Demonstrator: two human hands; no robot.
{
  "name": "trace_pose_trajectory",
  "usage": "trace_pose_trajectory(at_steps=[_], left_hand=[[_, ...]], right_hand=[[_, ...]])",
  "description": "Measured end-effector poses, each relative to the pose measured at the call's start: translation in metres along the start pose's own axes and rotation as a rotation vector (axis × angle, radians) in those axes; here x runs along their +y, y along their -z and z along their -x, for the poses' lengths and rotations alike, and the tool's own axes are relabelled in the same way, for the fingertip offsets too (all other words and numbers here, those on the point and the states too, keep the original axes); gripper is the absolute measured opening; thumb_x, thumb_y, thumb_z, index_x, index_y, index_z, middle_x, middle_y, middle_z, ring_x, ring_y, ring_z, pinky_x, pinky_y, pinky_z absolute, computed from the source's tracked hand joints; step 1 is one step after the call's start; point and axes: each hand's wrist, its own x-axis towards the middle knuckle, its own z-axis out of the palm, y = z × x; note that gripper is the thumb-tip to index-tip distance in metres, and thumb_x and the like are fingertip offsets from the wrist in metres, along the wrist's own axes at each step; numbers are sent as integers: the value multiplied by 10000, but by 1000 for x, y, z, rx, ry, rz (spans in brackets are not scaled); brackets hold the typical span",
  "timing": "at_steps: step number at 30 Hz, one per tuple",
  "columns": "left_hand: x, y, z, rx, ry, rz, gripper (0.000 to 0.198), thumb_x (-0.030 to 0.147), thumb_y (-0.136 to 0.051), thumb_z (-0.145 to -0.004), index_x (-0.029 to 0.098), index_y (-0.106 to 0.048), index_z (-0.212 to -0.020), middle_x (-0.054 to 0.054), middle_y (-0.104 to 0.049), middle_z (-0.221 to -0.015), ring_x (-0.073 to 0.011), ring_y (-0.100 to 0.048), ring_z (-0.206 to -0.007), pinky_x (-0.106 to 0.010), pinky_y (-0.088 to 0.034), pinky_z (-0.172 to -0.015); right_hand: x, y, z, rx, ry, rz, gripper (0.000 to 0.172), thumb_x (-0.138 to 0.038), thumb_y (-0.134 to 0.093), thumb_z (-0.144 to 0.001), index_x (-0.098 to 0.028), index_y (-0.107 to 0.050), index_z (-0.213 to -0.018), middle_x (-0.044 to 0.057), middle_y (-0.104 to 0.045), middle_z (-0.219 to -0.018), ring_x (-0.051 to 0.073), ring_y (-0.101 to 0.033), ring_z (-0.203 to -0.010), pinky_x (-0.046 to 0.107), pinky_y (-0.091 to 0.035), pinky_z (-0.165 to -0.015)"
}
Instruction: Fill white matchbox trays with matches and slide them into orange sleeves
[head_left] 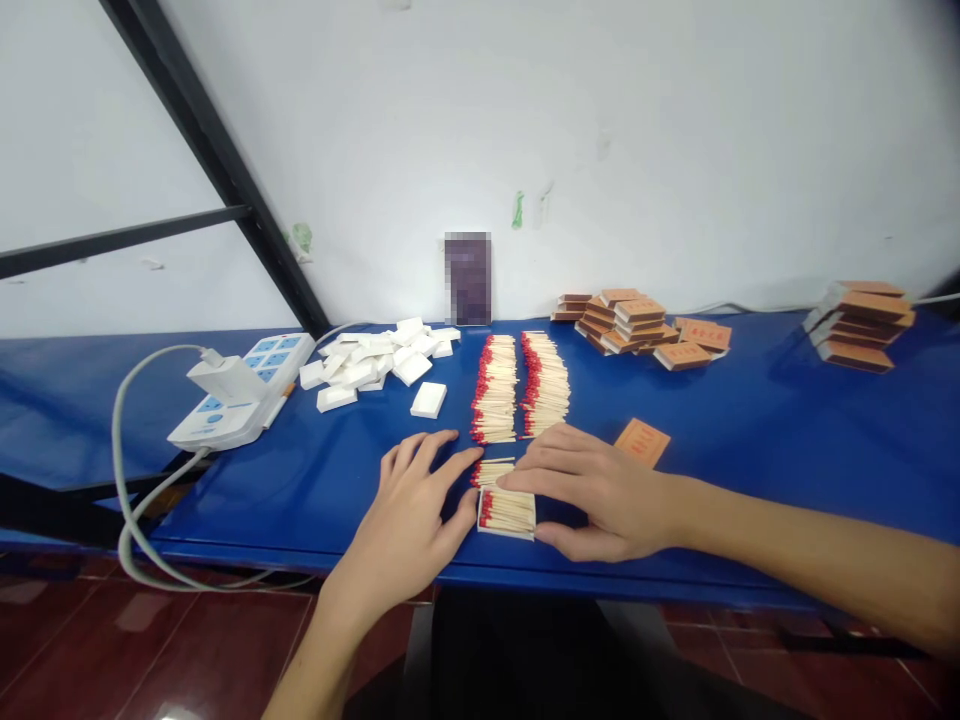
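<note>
A small white tray (507,512) filled with red-tipped matches lies near the front edge of the blue table (750,440). My left hand (409,510) rests flat beside its left end, fingers stretched out, thumb touching the tray. My right hand (592,490) lies over the tray's right side, fingers extended across the matches and thumb against its front. A small loose bunch of matches (495,470) sits just behind the tray, under my fingertips. Two long rows of matches (517,385) lie further back.
A heap of white inner trays (375,365) sits at the back left, next to a white power strip (240,390) with a grey cable. Orange box sleeves are stacked at the back middle (637,322) and far right (862,325). One sleeve (642,441) lies near my right hand.
</note>
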Motion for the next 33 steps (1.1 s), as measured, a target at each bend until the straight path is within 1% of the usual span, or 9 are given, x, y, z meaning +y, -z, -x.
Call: trace_pose_trajectory(at_steps=[6, 13, 18, 20, 22, 25, 27, 31, 33], left_hand=[[0, 0, 1, -7, 14, 33, 339, 304, -469, -1019, 285, -592, -1334, -78, -506, -1444, -320, -411, -1344, -571, -383, -1101], [1, 2, 1, 3, 8, 48, 320, 294, -474, -1021, 289, -604, -1313, -77, -489, -1458, -314, -419, -1338, -554, -402, -1095], [1, 2, 1, 11, 5, 63, 295, 290, -478, -1022, 287, -620, -1281, -73, -496, -1443, -310, -422, -1331, -543, -415, -1087], [0, 2, 1, 7, 10, 76, 282, 302, -473, -1029, 294, -623, -1268, -65, -487, -1450, -305, -406, -1344, -537, -414, -1089], [1, 2, 1, -1, 12, 85, 274, 310, -464, -1037, 296, -624, -1259, -63, -485, -1450, -300, -394, -1352, -533, -408, -1092], [1, 2, 2, -11, 12, 84, 269, 308, -456, -1041, 295, -627, -1248, -61, -491, -1446, -298, -393, -1354, -531, -400, -1096], [1, 3, 2, -13, 13, 83, 266, 306, -457, -1041, 301, -625, -1248, -55, -493, -1446, -296, -394, -1356, -528, -397, -1097], [-1, 3, 2, -12, 2, 102, 257, 298, -455, -1044, 300, -622, -1239, -54, -506, -1433, -290, -403, -1351, -525, -394, -1093], [-1, 3, 1, -18, -12, 110, 252, 285, -448, -1045, 295, -617, -1232, -54, -518, -1420, -279, -423, -1334, -514, -396, -1087]], right_hand=[[-10, -3, -1, -64, -30, 66, 446, -372, -602, -904, -164, -573, -1297, 110, -668, -1032, 239, -601, -921, 410, -487, -848], [-10, -3, 0, -84, -33, 6, 342, -264, -585, -916, -176, -582, -1247, 100, -662, -1060, 220, -601, -964, 389, -487, -888], [-10, -1, -2, -89, 14, -43, 393, -261, -588, -884, -177, -566, -1267, 103, -662, -1063, 218, -604, -962, 392, -492, -889], [-9, 0, -1, -68, 16, -53, 414, -272, -573, -904, -167, -545, -1303, 113, -659, -1077, 222, -606, -973, 391, -495, -893], [-6, 0, 1, -45, -20, -46, 384, -274, -539, -948, -168, -538, -1317, 122, -655, -1100, 225, -604, -998, 390, -492, -907], [-2, 0, 5, -36, -107, -26, 254, -261, -507, -986, -176, -593, -1210, 126, -636, -1149, 224, -593, -1030, 394, -478, -931], [0, 0, 5, -51, -140, -21, 208, -268, -502, -997, -177, -617, -1144, 128, -619, -1189, 226, -586, -1046, 404, -470, -942], [-2, 1, 1, -122, -143, -21, 246, -327, -498, -1005, -189, -637, -1155, 136, -595, -1257, 253, -567, -1099, 445, -465, -963], [-2, 1, 0, -130, -127, -17, 262, -340, -500, -1003, -189, -645, -1160, 138, -595, -1265, 263, -561, -1118, 460, -460, -979]])
